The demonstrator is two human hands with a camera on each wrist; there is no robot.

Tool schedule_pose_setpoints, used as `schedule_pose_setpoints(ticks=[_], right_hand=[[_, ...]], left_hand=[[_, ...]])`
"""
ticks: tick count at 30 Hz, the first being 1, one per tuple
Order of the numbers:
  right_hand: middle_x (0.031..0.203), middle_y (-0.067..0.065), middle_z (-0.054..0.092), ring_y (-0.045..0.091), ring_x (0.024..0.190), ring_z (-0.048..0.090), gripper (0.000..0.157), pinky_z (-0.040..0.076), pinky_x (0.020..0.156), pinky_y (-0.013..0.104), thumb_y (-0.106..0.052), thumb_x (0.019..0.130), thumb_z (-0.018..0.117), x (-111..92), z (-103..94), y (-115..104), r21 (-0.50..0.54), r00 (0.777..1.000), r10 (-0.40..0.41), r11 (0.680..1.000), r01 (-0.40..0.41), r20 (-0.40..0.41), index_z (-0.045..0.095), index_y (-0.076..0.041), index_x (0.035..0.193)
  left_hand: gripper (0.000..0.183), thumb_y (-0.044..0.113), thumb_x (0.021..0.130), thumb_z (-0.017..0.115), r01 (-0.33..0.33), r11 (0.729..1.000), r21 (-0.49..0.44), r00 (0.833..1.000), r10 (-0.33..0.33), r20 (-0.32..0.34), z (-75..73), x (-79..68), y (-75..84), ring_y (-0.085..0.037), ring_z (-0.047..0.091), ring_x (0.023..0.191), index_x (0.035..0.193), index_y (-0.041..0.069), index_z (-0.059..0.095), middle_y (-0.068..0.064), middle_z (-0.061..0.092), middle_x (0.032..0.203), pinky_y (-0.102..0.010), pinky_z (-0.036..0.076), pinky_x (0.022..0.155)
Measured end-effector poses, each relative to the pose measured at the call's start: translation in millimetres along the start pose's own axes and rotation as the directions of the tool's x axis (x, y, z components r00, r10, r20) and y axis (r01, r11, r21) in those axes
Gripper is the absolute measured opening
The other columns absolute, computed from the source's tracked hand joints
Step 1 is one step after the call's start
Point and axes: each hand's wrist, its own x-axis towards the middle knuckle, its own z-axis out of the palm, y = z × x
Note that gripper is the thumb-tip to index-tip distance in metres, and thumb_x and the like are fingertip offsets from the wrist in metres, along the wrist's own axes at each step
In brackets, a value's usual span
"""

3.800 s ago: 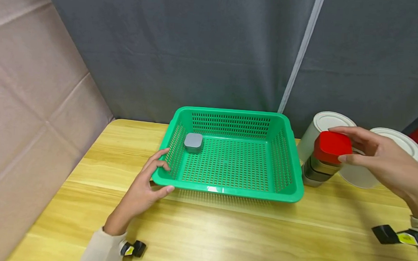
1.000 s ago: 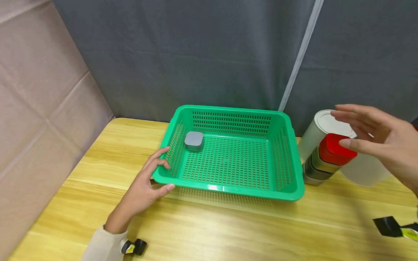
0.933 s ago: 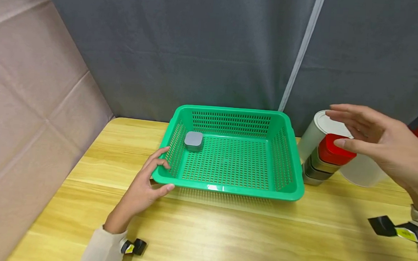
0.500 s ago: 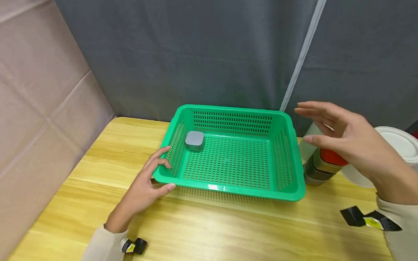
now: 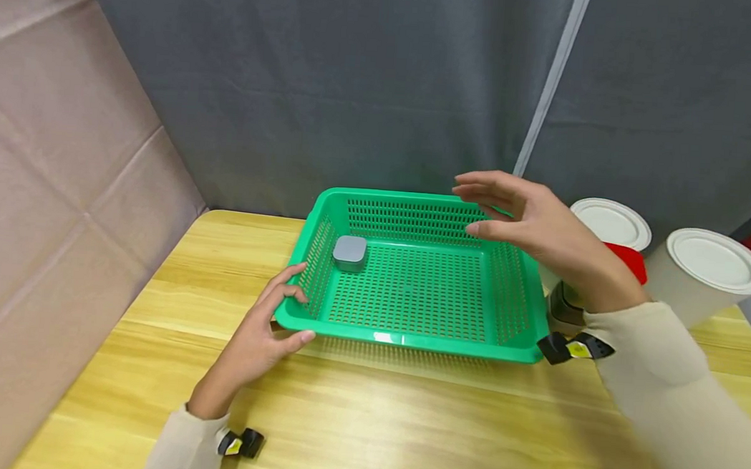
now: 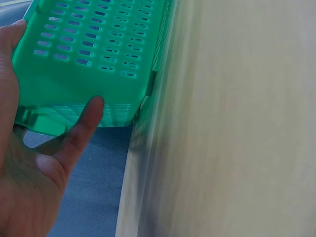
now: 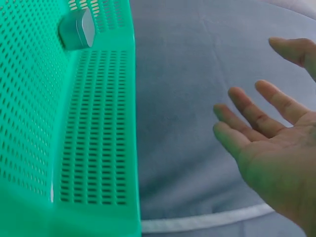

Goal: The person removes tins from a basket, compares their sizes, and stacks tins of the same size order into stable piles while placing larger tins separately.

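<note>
My left hand (image 5: 252,349) holds the front left corner of a green plastic basket (image 5: 459,347), with fingertips over the rim and thumb along the front. In the left wrist view, one finger (image 6: 84,126) lies against the basket's outer wall. Inside the basket, near its left wall, sits a small grey box with rounded corners (image 5: 349,253). Over the basket's back right part hovers my right hand (image 5: 537,223), its fingers loosely spread and nothing in them. My right forearm partly hides a stack of small boxes, dark (image 5: 564,311) below and red (image 5: 630,261) on top.
Two white round canisters with lids (image 5: 611,222) stand behind and right of the stack. A grey curtain (image 5: 333,81) hangs along the table's back edge, and a pinkish padded panel (image 5: 62,194) borders the left. The wooden table (image 5: 402,437) extends in front of the basket.
My right hand let go of the red box on the stack, then moved left over the basket with nothing in it. The left hand, basket and grey box stay put.
</note>
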Motion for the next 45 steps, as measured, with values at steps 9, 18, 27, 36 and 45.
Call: schedule_pose_setpoints(ticks=[9,18,27,36,45], right_hand=[[0.152,0.005,0.057,0.022,0.146,0.050,0.055,0.033,0.126,0.042,-0.011,0.099,0.070,39.2,20.6,13.0,0.145,0.998,-0.039,0.989,0.032,0.044,0.053,-0.014,0.151],[0.153,0.011,0.056,0.023,0.145,0.050,0.056,0.038,0.122,0.047,-0.011,0.097,0.073,62.6,38.9,29.2,0.208,0.997,-0.035,0.978,0.021,0.062,0.055,-0.015,0.149],[0.154,0.014,0.055,0.031,0.147,0.047,0.057,0.043,0.117,0.050,-0.014,0.096,0.075,88.3,67.6,40.8,0.241,0.995,0.008,0.970,-0.032,0.097,0.054,-0.013,0.150],[0.154,0.014,0.055,0.032,0.147,0.047,0.064,0.041,0.118,0.053,-0.018,0.096,0.076,104.6,94.1,52.9,0.201,0.990,0.069,0.975,-0.092,0.120,0.050,-0.009,0.153],[0.157,0.011,0.051,0.031,0.147,0.047,0.070,0.042,0.117,0.055,-0.020,0.094,0.078,113.7,112.8,58.9,0.128,0.973,0.147,0.977,-0.171,0.176,0.046,-0.013,0.156]], left_hand=[[0.043,0.011,0.088,0.084,-0.002,0.999,0.044,1.000,0.002,-0.002,0.2,-0.2,1.3,-0.038,0.026,0.157,0.119,0.009,0.055,0.008,0.025,0.172,-0.033,0.049,0.106],[0.043,0.013,0.088,0.084,-0.001,0.998,0.062,1.000,0.001,0.002,1.6,0.5,2.7,-0.036,0.025,0.159,0.120,0.010,0.055,0.009,0.025,0.172,-0.053,0.046,0.110],[0.043,0.011,0.088,0.084,0.002,0.998,0.068,1.000,-0.002,-0.005,-1.8,-2.8,3.6,-0.038,0.029,0.156,0.120,0.010,0.055,0.009,0.025,0.172,-0.021,0.048,0.100],[0.044,0.010,0.088,0.084,-0.002,0.998,0.061,1.000,0.002,-0.007,-3.2,-4.3,7.3,-0.038,0.026,0.157,0.120,0.008,0.055,0.008,0.025,0.172,-0.018,0.046,0.101],[0.043,0.010,0.088,0.083,-0.005,0.999,0.041,1.000,0.005,-0.006,-1.9,-6.1,6.7,-0.040,0.030,0.155,0.120,0.008,0.055,0.007,0.025,0.172,-0.020,0.050,0.097]])
